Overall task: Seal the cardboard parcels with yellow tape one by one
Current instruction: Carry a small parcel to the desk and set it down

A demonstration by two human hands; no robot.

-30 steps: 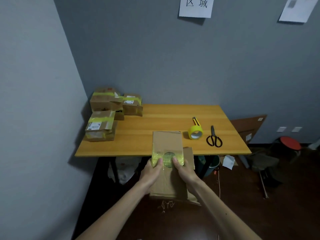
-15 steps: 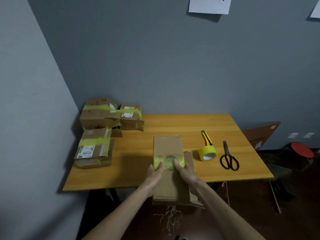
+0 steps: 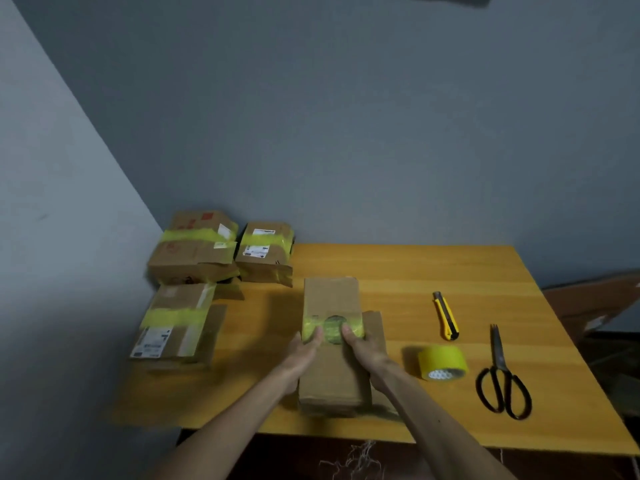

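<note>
A person's left hand [image 3: 304, 351] and right hand [image 3: 363, 348] lie side by side on a cardboard parcel [image 3: 330, 296] at the middle of the wooden table's [image 3: 415, 271] near edge. Their fingers look extended rather than curled, pressing down a band of yellow tape [image 3: 310, 323] that crosses the box's top. The parcel's long axis runs from the table's near edge toward its far edge, pointing straight away from the person, with the tape laid across it. Both hands rest on its near half, neither clearly closer. Smoothing the strip down the sides looks like the step in hand. Toward the table's right end lie the tape roll [image 3: 441, 362], a utility knife [image 3: 446, 317] and scissors [image 3: 502, 379]; taped parcels [image 3: 197, 251] crowd its far-left corner.
</note>
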